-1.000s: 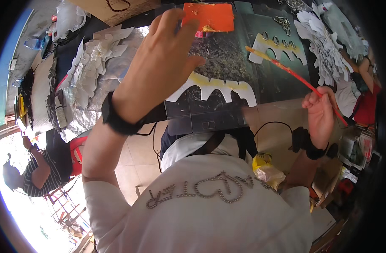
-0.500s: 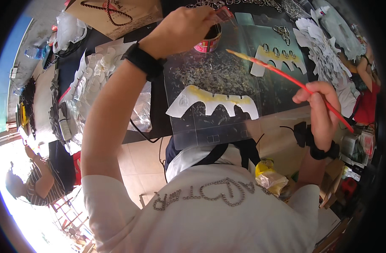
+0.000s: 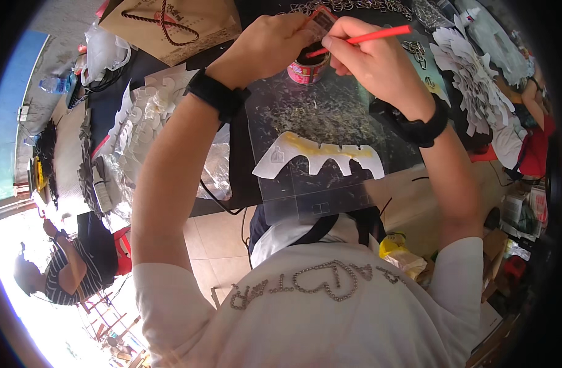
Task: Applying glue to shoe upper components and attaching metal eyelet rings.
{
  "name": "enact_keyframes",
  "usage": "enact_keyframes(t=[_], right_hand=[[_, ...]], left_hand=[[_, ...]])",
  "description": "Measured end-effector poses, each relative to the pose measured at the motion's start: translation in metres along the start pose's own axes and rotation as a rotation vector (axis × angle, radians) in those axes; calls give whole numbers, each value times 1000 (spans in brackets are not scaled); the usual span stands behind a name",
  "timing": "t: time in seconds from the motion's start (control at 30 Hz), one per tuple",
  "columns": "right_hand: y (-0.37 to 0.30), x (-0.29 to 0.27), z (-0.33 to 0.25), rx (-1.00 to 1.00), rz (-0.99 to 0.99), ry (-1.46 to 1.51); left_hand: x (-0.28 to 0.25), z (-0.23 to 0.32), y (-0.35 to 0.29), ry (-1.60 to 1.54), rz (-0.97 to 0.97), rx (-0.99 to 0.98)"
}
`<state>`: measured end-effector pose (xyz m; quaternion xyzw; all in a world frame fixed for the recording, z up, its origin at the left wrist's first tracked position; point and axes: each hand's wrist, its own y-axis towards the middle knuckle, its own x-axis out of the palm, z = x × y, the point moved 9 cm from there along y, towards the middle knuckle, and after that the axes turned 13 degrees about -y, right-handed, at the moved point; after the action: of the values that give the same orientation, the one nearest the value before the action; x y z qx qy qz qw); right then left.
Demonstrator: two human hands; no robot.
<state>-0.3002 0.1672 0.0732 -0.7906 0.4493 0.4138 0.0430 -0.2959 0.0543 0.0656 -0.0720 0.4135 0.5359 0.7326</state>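
Your right hand [image 3: 379, 64] has swung in from the right, bringing the red stick [image 3: 379, 34] down into the pink tin [image 3: 306, 74]; your left hand [image 3: 267, 48] has tipped up the orange plate [image 3: 322, 19] that lay flat above it.

White shirt [image 3: 330, 334], studs [image 3: 319, 293] perhaps metal.
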Motion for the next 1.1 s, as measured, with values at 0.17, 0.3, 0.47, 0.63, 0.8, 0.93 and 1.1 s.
enact_keyframes(t=[0.17,0.3,0.47,0.63,0.8,0.93,1.1], right_hand=[[-11,-28,-7,94,14,161],[-35,-50,-27,98,47,138],[-75,-79,-35,56,261,127],[-89,-83,-27,128,399,-93],[-67,-67,-12,124,129,-41],[-70,-85,15,180,-129,147],[-69,-69,64,163,-233,581]], left_hand=[[-3,-2,-2,4,8,61],[-3,-25,-3,-162,45,-203],[-2,-18,0,-137,45,-28],[2,-27,-2,-30,-37,-261],[-4,-16,-7,-88,49,-102],[4,-15,2,-73,-19,-171],[3,-22,-7,-123,-37,-160]])
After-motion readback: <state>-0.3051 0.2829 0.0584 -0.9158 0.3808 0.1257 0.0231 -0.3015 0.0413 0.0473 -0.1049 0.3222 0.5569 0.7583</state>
